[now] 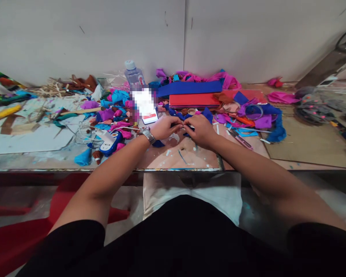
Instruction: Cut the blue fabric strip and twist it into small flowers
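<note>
My left hand (167,127), with a metal watch (147,135) on its wrist, meets my right hand (199,130) over the front middle of the table. Both are closed in a pinch, fingertips nearly touching. Whatever lies between the fingers is too small to make out. Just under the hands are dark blue scraps (158,144) and a pale scrap on the board. Beyond them, a long blue strip (190,88) and a stack of red sheets (193,100) lie near the wall. A lit phone (145,104) leans behind my left hand.
A water bottle (135,75) stands at the back. A blue and white power strip (111,143) with a plugged-in charger sits left. A pink cutter (243,141) and a tape roll (253,111) lie right, among coloured scraps. A yellow-handled tool (7,112) rests far left.
</note>
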Demonstrator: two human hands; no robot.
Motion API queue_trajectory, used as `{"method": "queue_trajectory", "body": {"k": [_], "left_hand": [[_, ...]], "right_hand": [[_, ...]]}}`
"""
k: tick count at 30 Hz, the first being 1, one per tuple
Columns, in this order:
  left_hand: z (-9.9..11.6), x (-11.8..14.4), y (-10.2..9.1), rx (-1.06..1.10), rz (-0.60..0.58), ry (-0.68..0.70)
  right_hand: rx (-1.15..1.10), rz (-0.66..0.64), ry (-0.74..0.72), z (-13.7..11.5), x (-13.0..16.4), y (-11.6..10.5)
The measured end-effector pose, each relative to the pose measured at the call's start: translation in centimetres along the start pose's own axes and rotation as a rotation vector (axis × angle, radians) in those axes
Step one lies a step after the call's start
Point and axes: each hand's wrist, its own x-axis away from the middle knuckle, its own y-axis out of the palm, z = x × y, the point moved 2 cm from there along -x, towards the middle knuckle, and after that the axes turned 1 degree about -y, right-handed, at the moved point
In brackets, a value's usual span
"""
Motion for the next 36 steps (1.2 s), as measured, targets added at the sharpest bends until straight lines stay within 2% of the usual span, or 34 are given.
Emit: {"method": "queue_trajectory", "body": {"k": [7,14,20,25,36], "left_hand": [[0.2,0.0,0.7,-0.084,0.087,0.064],[0.0,-0.1,1.3,-0.108,0.091,0.084],[-0.3,-0.1,1.1,-0.111,0.075,0.057],[-0.5,-0.1,1.1,-0.058,0.058,0.039],[-0.3,-0.1,0.7,-0.004,0.036,0.046]], "right_hand": [[0.006,0.008,0.052,0.1,-0.1,0.1],[0.026,-0.006,0.076,0.3,-0.3,0.3],[-0.054,-0.010,0.077,0.6,-0.2,0.1],[-0.083,-0.015,0.039,0.9,-0.1,0.0],[-0.085,-0.016,0.097,0.6,-0.2,-0.1]]}}
